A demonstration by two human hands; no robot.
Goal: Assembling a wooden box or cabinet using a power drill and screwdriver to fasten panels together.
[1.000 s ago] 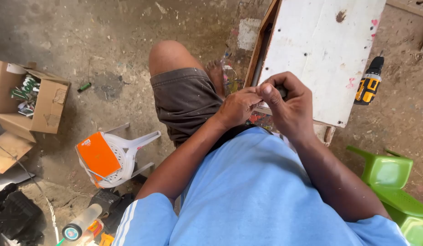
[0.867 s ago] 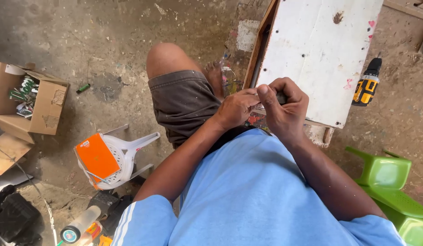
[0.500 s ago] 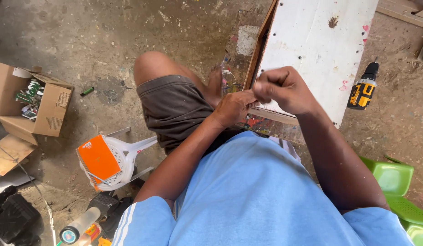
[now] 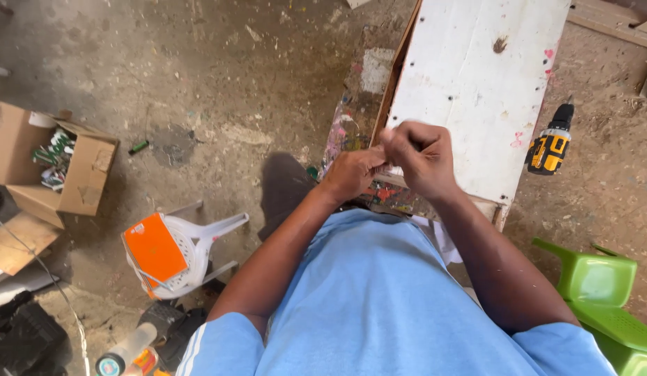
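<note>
My left hand (image 4: 351,173) and my right hand (image 4: 419,154) meet in front of my chest, fingers pinched together over something small that I cannot make out. Both hands hover over the near edge of a white painted wooden board (image 4: 476,90) with paint stains and a dark knot. My arms come out of a light blue shirt (image 4: 379,306). A yellow and black cordless drill (image 4: 550,145) lies on the dusty floor just right of the board.
An overturned white plastic chair (image 4: 198,247) carries an orange flat item (image 4: 155,249) at the left. A cardboard box (image 4: 72,167) with small green-and-white items stands at far left. A green plastic chair (image 4: 602,299) is at lower right. Dusty concrete floor all around.
The view has tilted so my bare knee and shorts are no longer seen. My hands stayed pinched together and rose slightly toward the board's edge.
</note>
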